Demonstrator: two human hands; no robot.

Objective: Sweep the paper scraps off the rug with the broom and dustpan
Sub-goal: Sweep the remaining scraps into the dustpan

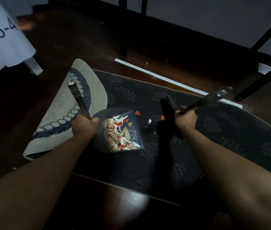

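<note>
A dark dustpan (pixel 137 130) lies on the black patterned rug (pixel 214 133), and many red, white and tan paper scraps (pixel 119 131) fill it. My left hand (pixel 84 126) grips its metal handle (pixel 77 98) at the pan's left side. My right hand (pixel 186 119) grips the broom handle (pixel 209 98); the black broom head (pixel 168 112) stands on the rug just right of the pan. A few loose scraps (pixel 154 121) lie on the rug between pan and broom, and one red scrap (pixel 137 112) sits at the pan's far corner.
A beige rug with a blue ring pattern (pixel 60 117) overlaps the black rug's left end. Black furniture legs (pixel 123 30) stand on the dark wood floor behind. A white strip (pixel 164 78) runs along the rug's far edge. A white sheet marked 6-4 (pixel 7 35) hangs at left.
</note>
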